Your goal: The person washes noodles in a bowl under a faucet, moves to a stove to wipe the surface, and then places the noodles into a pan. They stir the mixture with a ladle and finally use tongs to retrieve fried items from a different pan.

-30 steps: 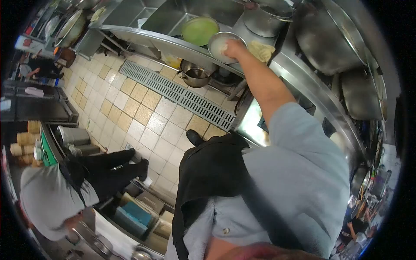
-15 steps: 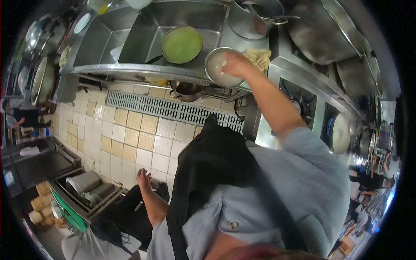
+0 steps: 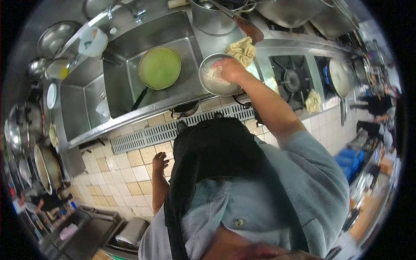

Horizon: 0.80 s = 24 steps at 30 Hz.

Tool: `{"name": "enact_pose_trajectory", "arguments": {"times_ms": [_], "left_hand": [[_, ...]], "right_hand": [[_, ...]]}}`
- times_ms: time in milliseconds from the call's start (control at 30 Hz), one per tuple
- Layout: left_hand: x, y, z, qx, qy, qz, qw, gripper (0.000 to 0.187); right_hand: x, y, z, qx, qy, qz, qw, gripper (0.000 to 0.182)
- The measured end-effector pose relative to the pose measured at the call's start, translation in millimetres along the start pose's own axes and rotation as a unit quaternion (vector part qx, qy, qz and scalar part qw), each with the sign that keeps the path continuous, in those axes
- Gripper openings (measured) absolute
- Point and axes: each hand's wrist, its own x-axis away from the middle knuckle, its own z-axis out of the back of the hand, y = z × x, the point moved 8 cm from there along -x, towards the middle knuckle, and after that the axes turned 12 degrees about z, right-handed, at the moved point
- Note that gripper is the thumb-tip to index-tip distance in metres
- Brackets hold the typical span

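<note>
One head-worn fisheye view, looking steeply down the person's own front.

The camera sits above the chest and faces forward and down: the apron (image 3: 216, 160) fills the near middle, the tiled floor (image 3: 130, 169) lies near left, and the steel sink (image 3: 130, 82) and stove burners (image 3: 290, 80) curve along the far edge. The round lens bends the scene and blacks out the corners. No second view shares it.

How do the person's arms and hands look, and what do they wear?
Both hands are bare: no gloves or rings can be seen. The right hand extends from a short light grey-blue sleeve. The left hand hangs on a bare forearm. A black apron covers the front.
</note>
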Motion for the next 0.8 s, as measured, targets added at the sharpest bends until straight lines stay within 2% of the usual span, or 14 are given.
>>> {"name": "enact_pose_trajectory", "arguments": {"times_ms": [67,133,167,233,300,333,367,400,467,533,633,700,733,800], "left_hand": [[-37.2,4.7,43.1,0.011,-0.007,-0.003,1.000,0.053],[-36.7,25.5,76.9,-0.030,0.026,0.055,0.998,0.054],[-37.3,34.7,93.2,-0.050,0.049,0.066,0.995,0.054],[-37.9,59.1,117.1,-0.074,0.073,0.052,0.993,0.053],[-51.4,68.5,138.3,-0.072,0.077,0.041,0.994,0.051],[-54.8,77.1,142.3,-0.074,0.066,0.030,0.995,0.050],[-58.7,85.6,145.0,-0.076,0.051,0.016,0.996,0.049],[-95.6,78.7,156.3,-0.127,0.001,-0.066,0.990,0.048],[-123.9,88.1,153.1,-0.213,-0.042,-0.156,0.963,0.045],[-105.0,96.1,128.2,-0.225,-0.028,-0.126,0.966,0.042],[-47.0,97.9,89.3,-0.141,-0.006,-0.003,0.990,0.039],[-63.2,95.6,64.8,-0.181,-0.069,0.020,0.981,0.042],[-57.2,101.4,64.4,-0.259,-0.055,0.032,0.964,0.044],[-2.2,131.5,35.1,-0.199,-0.089,-0.083,0.972,0.043]], "right_hand": [[8.5,1.5,10.4,-0.112,0.007,-0.073,0.991,0.049],[19.8,0.4,16.4,-0.230,0.014,-0.146,0.962,0.054],[24.8,-2.2,19.8,-0.263,0.019,-0.172,0.949,0.058],[31.6,-9.8,24.3,-0.234,0.024,-0.192,0.953,0.070],[29.3,-27.4,20.5,-0.026,0.005,-0.131,0.991,0.073],[28.1,-34.5,14.7,0.080,-0.006,-0.105,0.991,0.074],[22.8,-35.2,0.3,0.161,0.016,-0.063,0.985,0.067],[16.6,-34.0,-17.3,0.243,0.034,-0.024,0.969,0.060],[9.6,-33.1,-43.8,0.167,0.020,0.026,0.985,0.060],[14.1,-30.1,-49.4,0.160,0.010,0.010,0.987,0.045],[6.9,-17.1,-49.7,0.116,-0.010,-0.035,0.993,0.037],[8.5,-14.9,-44.4,0.095,0.004,-0.036,0.995,0.033],[9.8,-13.7,-40.4,0.087,0.011,-0.034,0.996,0.032],[10.5,-8.9,-35.8,0.073,0.064,-0.009,0.995,0.031]]}}
